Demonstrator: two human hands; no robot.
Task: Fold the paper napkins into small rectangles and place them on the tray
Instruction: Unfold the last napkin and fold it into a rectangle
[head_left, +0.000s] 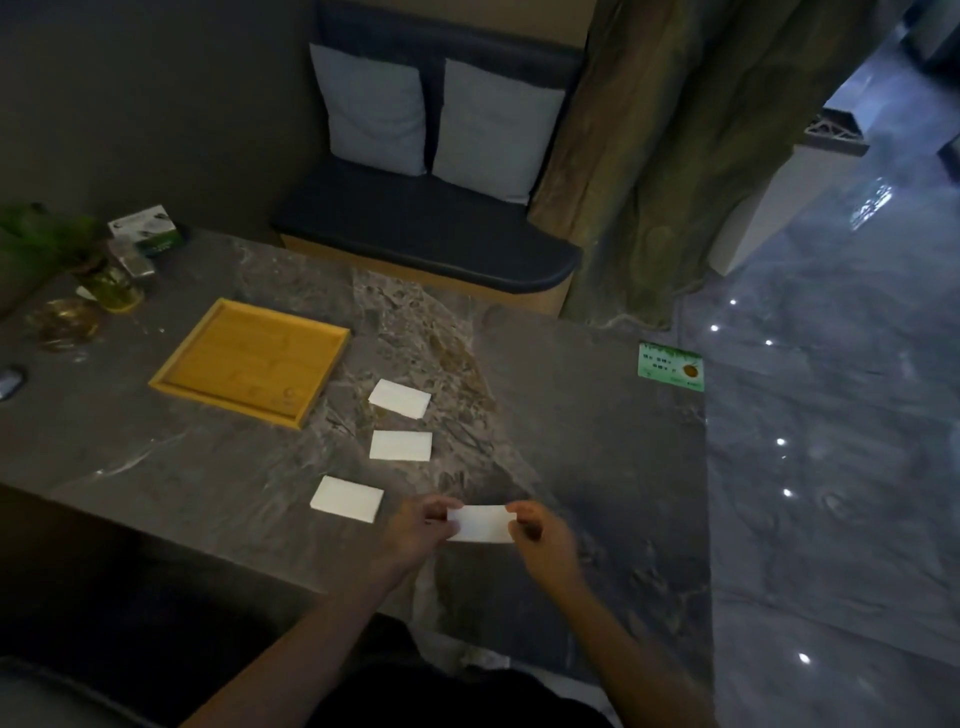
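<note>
Nearest to me, my left hand (423, 530) and my right hand (540, 535) pinch the two short ends of one folded napkin (480, 524), a small white rectangle held level just above the near edge of the marble table (597, 467); fingers and thumb of each hand are closed on the paper. Just left of my left hand, a second folded napkin (347, 498) lies flat on the stone, slightly skewed. Beyond it, a third folded napkin (401, 446) lies squarely, and a fourth folded napkin (400, 398) lies farther still, tilted, near the right-hand side of the wooden tray (171, 375). These three are well apart from one another and none touches the tray, whose bare floor carries nothing. At the table's right edge lies a green card (671, 366). At the far left stand a glass vase with green leaves (106, 283), a clear glass dish (65, 323) and a small printed box (148, 228). Behind the table, a dark bench (426, 228) bears two grey cushions (374, 109).
</note>
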